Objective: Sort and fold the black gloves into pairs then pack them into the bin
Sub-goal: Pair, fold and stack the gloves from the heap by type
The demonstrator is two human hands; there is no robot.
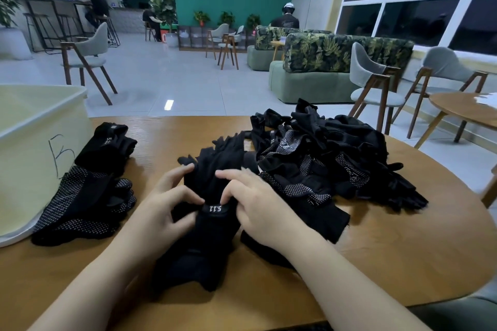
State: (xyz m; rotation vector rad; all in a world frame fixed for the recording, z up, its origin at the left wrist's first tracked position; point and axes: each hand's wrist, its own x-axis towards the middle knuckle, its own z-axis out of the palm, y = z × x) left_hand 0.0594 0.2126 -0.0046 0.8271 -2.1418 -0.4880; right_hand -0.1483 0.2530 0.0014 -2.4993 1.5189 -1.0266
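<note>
A black glove [207,226] with a white "5.11" label lies lengthwise on the wooden table [390,258] in front of me, fingers pointing away. My left hand [164,204] pinches its left side near the label. My right hand [252,204] pinches its right side, index finger stretched over the fabric. A loose heap of black gloves [330,153] with white dotted palms lies to the right. A folded pair [107,145] and a dotted stack [86,204] lie at the left, beside the pale yellow bin [32,148].
The bin stands at the table's left edge with a handwritten mark on its side. Grey chairs [376,83] and a second round table [468,107] stand to the right beyond the table. Several people sit far back in the room.
</note>
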